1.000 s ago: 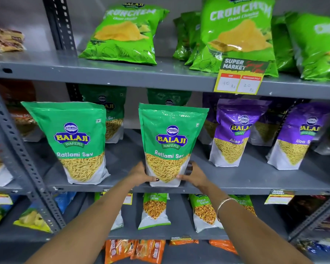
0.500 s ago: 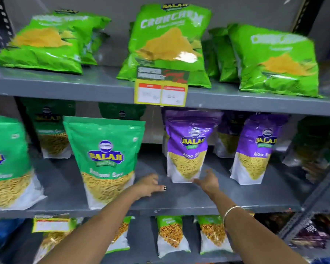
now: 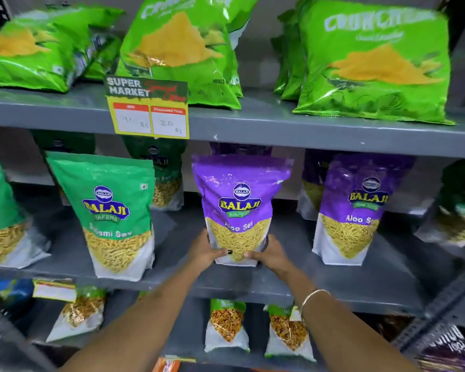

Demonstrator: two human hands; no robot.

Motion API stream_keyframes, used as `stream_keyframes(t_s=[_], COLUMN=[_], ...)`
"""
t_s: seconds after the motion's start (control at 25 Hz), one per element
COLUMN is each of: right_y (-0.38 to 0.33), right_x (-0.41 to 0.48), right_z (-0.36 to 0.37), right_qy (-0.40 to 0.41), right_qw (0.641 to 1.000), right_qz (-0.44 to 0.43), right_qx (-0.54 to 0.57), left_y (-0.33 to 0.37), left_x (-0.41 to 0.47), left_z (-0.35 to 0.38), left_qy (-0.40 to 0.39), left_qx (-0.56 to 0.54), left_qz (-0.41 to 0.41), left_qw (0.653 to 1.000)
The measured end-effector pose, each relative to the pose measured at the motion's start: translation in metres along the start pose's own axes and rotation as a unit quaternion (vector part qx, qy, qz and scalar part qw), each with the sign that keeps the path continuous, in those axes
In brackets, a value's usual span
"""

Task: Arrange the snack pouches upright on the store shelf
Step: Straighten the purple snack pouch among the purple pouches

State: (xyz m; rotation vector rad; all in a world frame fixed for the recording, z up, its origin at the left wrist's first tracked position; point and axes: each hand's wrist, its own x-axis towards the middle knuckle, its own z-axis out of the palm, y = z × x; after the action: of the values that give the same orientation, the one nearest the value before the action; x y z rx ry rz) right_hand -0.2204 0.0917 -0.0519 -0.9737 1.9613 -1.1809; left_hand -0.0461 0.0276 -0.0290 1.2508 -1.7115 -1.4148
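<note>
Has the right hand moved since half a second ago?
Yes. The right hand closed in leftward onto the purple Aloo Sev pouch, judged against the price tag.

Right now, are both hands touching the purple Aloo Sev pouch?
Touching. Head view: left hand and right hand clasp the purple Aloo Sev pouch at its base.

The purple stand-up plastic pouch (image 3: 239,202) has a smooth, glossy film that catches the light near its top, with a clear window showing rough yellow strands inside; the green stand-up plastic pouch (image 3: 110,210) beside it looks smooth but duller. The grey metal shelf (image 3: 306,124) is painted matt. The bright green pillow bags (image 3: 371,60) above are shiny, crinkled film, and the yellow paper price tag (image 3: 148,111) looks matt.
</note>
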Motion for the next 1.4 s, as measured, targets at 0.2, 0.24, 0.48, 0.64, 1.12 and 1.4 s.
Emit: stream_keyframes(t_s=[0.2, 0.24, 0.48, 0.64, 1.12, 1.4], right_y=[0.048, 0.049, -0.004, -0.001, 0.000, 0.044], right_x=[0.002, -0.004, -0.066, -0.067, -0.071, -0.067], right_z=[0.010, 0.007, -0.009, -0.009, -0.025, -0.143], right_qy=[-0.035, -0.036, -0.036, -0.052, -0.038, 0.207], right_qw=[0.999, 0.999, 0.999, 0.998, 0.999, 0.978], right_qz=[-0.002, -0.010, 0.006, -0.007, 0.013, 0.040], right_qx=[0.008, 0.018, 0.014, 0.031, 0.028, -0.008], left_y=[-0.004, -0.004, -0.004, 0.002, 0.010, 0.055], left_x=[-0.025, -0.029, -0.046, -0.052, -0.054, -0.063], left_z=[-0.011, -0.012, -0.012, -0.010, -0.018, 0.078], left_qy=[0.002, -0.002, 0.010, 0.022, -0.143, -0.310], left_qx=[0.079, 0.086, 0.132, 0.176, 0.323, 0.254], left_qz=[-0.019, -0.019, 0.000, -0.003, -0.117, -0.062], left_qw=[0.997, 0.996, 0.991, 0.984, 0.928, 0.914])
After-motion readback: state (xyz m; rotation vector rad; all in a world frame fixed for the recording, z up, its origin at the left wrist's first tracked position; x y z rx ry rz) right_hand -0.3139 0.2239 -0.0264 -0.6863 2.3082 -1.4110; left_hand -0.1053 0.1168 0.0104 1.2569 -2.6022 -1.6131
